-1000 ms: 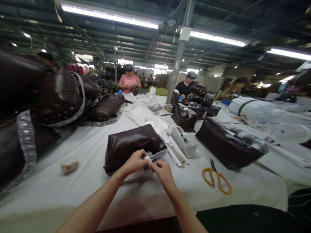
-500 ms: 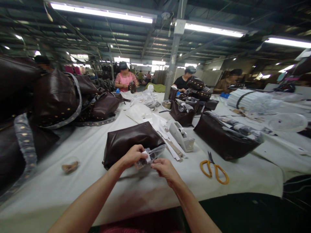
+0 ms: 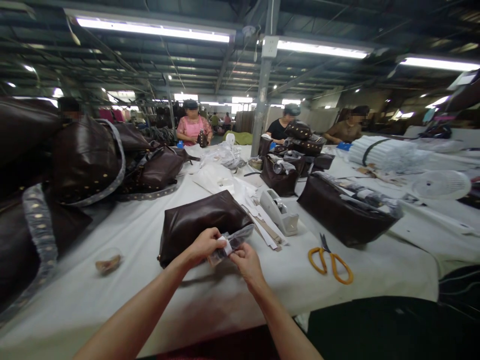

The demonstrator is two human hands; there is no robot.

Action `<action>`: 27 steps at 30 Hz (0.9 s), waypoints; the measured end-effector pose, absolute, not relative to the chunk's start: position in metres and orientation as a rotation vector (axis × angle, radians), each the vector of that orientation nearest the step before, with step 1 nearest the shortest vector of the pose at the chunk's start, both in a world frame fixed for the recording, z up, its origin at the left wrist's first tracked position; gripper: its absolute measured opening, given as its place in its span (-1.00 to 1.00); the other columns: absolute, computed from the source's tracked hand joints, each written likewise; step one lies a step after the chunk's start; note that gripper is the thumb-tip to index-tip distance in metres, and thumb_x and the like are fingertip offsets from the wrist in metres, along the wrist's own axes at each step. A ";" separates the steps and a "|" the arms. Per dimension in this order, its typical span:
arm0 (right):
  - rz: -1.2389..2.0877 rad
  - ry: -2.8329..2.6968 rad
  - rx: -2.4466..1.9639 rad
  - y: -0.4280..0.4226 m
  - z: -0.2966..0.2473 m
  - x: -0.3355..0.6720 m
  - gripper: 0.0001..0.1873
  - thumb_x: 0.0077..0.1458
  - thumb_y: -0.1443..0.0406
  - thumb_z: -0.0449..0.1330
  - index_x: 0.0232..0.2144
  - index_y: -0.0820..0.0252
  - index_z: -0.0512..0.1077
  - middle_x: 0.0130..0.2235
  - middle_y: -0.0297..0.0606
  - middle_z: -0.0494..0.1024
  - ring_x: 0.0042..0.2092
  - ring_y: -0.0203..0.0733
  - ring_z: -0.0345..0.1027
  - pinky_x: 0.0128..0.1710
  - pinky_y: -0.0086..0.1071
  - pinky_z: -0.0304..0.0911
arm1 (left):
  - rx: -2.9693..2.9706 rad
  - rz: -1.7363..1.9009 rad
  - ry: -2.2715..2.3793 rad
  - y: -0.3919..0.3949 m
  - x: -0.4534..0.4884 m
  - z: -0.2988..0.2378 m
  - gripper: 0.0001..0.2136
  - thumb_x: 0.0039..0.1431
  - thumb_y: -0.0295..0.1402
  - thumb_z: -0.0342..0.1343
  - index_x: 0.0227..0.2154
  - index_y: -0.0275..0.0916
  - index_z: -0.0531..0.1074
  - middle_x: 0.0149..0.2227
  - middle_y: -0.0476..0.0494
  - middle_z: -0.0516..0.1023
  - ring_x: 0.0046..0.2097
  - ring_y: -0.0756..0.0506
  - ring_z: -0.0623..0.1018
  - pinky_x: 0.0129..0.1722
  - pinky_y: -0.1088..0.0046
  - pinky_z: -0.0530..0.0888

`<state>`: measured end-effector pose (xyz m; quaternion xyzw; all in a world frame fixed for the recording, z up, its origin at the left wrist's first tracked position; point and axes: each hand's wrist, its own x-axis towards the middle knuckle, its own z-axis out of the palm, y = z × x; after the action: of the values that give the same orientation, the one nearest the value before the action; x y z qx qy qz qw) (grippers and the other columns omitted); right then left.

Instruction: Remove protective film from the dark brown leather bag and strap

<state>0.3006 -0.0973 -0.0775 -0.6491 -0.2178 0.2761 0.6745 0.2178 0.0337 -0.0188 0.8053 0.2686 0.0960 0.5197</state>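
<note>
A dark brown leather bag (image 3: pixel 198 217) lies on the white-covered table in front of me. Just over its near right corner, my left hand (image 3: pixel 208 244) pinches a clear plastic bag (image 3: pixel 240 236) with a small white piece showing on it. The fingers of my right hand (image 3: pixel 244 260) are closed at the lower edge of the same plastic bag. What lies inside the plastic is hard to make out. Scissors with orange handles (image 3: pixel 330 260) rest to the right of my hands.
A white tape dispenser (image 3: pixel 279 212) and paper strips (image 3: pixel 262 225) lie behind my right hand. At right stands an open brown bag (image 3: pixel 347 215) filled with plastic-wrapped things. Brown bags (image 3: pixel 86 155) are piled at left. Several people work across the table.
My right hand has shifted slightly left, closer to my left hand, at the plastic bag. The left hand keeps its hold, and the leather bag stays in place.
</note>
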 end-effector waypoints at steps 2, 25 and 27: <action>0.574 -0.471 -1.449 -0.098 -0.079 0.300 -0.75 -0.29 0.22 0.26 -0.46 0.20 0.40 -0.55 -0.39 0.46 -0.47 -0.25 0.26 -0.46 -0.42 0.08 | 1.952 0.245 0.628 0.034 0.219 -0.020 -0.85 -0.14 -0.31 0.12 -0.50 -0.28 0.37 -0.50 -0.02 0.41 -0.42 -0.05 0.41 -0.47 0.48 0.28; 1.355 0.108 -0.535 -0.105 -0.086 0.282 -0.60 -0.32 0.43 0.49 -0.44 0.26 0.37 -0.65 -0.60 0.17 -0.67 -0.60 -0.16 -0.74 -0.69 -0.28 | 2.020 0.044 0.450 0.018 0.196 0.003 -0.78 -0.09 -0.29 0.10 -0.33 -0.23 0.39 -0.45 0.06 0.39 -0.42 -0.02 0.38 -0.47 0.54 0.29; 1.380 0.126 -0.499 -0.101 -0.090 0.284 -0.61 -0.28 0.42 0.49 -0.47 0.25 0.34 -0.67 -0.64 0.13 -0.68 -0.60 -0.19 -0.75 -0.69 -0.31 | 2.067 0.081 0.458 0.017 0.200 0.003 -0.79 -0.11 -0.31 0.11 -0.36 -0.26 0.39 -0.44 0.06 0.38 -0.38 -0.03 0.38 -0.42 0.53 0.31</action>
<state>0.2840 -0.1014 -0.0900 -0.2278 0.0576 0.6291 0.7409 0.2001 0.0168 0.0031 0.8507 0.1885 0.0332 0.4896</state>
